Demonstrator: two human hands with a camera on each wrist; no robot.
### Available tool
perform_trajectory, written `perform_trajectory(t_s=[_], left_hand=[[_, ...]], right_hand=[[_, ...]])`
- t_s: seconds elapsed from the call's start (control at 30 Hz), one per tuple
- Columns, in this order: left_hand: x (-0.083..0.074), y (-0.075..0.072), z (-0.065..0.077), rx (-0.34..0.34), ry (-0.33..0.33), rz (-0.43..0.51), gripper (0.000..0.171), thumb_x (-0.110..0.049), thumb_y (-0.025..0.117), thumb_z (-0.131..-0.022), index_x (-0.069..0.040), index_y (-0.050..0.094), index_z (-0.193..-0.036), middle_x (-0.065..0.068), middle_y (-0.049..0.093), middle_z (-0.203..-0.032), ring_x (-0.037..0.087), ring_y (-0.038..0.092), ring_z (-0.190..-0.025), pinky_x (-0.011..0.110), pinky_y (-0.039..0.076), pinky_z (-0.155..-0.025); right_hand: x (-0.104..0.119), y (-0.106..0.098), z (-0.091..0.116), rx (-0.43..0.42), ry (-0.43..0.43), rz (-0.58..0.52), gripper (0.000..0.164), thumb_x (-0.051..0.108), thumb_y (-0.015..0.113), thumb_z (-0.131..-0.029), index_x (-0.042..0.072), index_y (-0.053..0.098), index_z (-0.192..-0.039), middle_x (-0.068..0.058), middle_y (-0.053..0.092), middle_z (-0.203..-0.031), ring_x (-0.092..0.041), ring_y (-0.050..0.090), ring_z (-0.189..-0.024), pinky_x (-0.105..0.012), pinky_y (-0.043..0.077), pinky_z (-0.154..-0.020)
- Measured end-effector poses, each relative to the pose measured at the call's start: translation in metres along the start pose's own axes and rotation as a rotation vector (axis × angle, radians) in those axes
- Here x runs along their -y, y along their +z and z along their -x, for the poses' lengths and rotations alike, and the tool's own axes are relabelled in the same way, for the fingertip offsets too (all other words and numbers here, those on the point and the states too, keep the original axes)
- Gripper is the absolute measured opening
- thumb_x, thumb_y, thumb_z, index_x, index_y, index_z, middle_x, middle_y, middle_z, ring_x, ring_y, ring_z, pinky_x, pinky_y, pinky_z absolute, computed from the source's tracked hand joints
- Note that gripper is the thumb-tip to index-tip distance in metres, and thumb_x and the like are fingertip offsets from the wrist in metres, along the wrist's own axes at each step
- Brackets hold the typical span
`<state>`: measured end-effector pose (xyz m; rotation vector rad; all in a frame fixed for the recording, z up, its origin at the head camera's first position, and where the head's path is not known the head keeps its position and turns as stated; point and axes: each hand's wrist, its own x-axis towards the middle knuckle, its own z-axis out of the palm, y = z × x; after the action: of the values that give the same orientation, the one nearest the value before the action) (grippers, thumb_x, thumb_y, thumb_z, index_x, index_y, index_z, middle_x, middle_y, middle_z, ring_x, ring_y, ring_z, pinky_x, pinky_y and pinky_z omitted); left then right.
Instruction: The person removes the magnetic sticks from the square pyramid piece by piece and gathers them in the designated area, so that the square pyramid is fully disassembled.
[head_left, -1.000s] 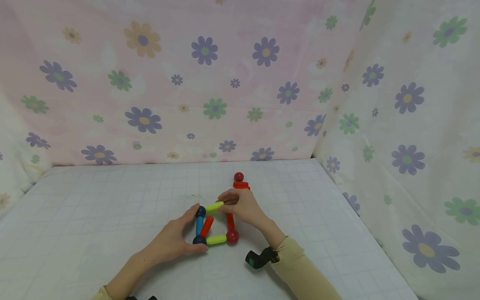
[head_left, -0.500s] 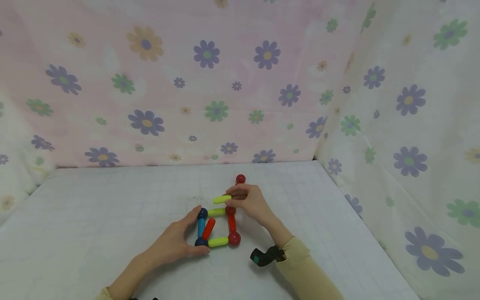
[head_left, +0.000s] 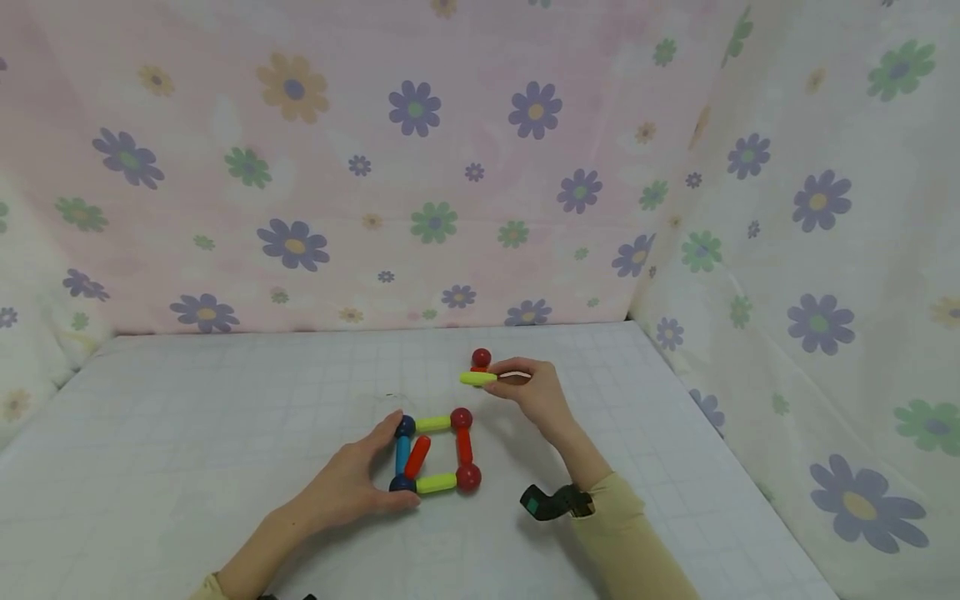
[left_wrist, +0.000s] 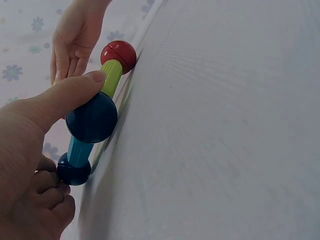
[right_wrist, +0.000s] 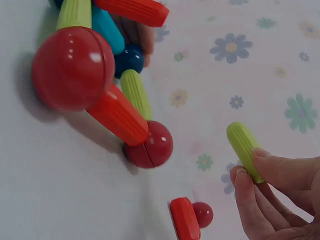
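On the white worktop (head_left: 225, 433), the left hand (head_left: 345, 479) held a square ball-and-rod frame (head_left: 437, 483), its thumb and fingers spanning the two dark blue balls (head_left: 405, 426); a red rod (head_left: 417, 457) rose from the nearer one. The right hand (head_left: 542, 396) pinched a yellow-green rod (head_left: 477, 378) above the worktop, apart from the frame and near a red ball (head_left: 482, 357) and second red rod (right_wrist: 185, 219).

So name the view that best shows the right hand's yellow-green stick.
Right wrist: the yellow-green stick looks large and its ridges show. The head view shows it small, in the right hand; the left wrist view doesn't clearly show it.
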<state>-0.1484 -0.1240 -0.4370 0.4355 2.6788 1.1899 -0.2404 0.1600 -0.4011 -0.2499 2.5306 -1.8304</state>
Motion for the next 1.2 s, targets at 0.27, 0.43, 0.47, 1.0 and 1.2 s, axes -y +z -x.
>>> perform_trajectory(t_s=[0.27,0.43,0.47,1.0,1.2], left_hand=[[0.002,0.0,0.001,0.005,-0.004,-0.001,0.113,-0.057,0.085,-0.071,-0.02,0.026,-0.16,0.003,0.032,-0.163,0.03,0.032,-0.149,0.057,0.035,-0.114],[0.002,0.0,0.001,0.004,0.002,0.003,0.113,-0.057,0.085,-0.071,-0.019,0.027,-0.159,0.004,0.033,-0.162,0.031,0.033,-0.149,0.058,0.035,-0.114],[0.002,0.001,0.0,0.003,0.002,0.002,0.113,-0.057,0.085,-0.071,-0.019,0.026,-0.159,0.004,0.033,-0.162,0.031,0.033,-0.148,0.058,0.035,-0.114],[0.001,0.001,-0.001,0.0,0.003,-0.006,0.113,-0.056,0.085,-0.071,-0.02,0.026,-0.16,0.004,0.033,-0.162,0.031,0.032,-0.149,0.057,0.035,-0.114],[0.001,0.001,-0.001,0.0,-0.002,0.0,0.112,-0.055,0.085,-0.071,-0.02,0.026,-0.16,0.004,0.033,-0.162,0.031,0.032,-0.149,0.057,0.035,-0.114]], right_hand=[[-0.009,-0.013,-0.005,-0.049,0.047,0.057,0.025,0.013,0.079,-0.087,0.008,0.075,-0.111,-0.008,0.07,-0.116,-0.022,0.068,-0.102,-0.037,0.057,-0.095],[-0.016,-0.02,-0.007,-0.08,0.073,0.106,0.027,0.017,0.078,-0.088,0.009,0.075,-0.113,-0.006,0.071,-0.114,-0.022,0.064,-0.104,-0.036,0.056,-0.095],[-0.017,-0.021,-0.007,-0.082,0.081,0.11,0.027,0.018,0.078,-0.088,0.009,0.075,-0.113,-0.005,0.071,-0.114,-0.022,0.064,-0.104,-0.036,0.056,-0.095],[-0.034,-0.024,-0.012,-0.118,0.149,0.195,0.023,0.018,0.081,-0.085,0.013,0.077,-0.107,-0.005,0.073,-0.111,-0.023,0.065,-0.102,-0.04,0.055,-0.095],[-0.038,-0.022,-0.012,-0.123,0.131,0.258,0.02,0.016,0.082,-0.083,0.01,0.078,-0.102,-0.006,0.074,-0.104,-0.022,0.065,-0.098,-0.039,0.055,-0.091]])
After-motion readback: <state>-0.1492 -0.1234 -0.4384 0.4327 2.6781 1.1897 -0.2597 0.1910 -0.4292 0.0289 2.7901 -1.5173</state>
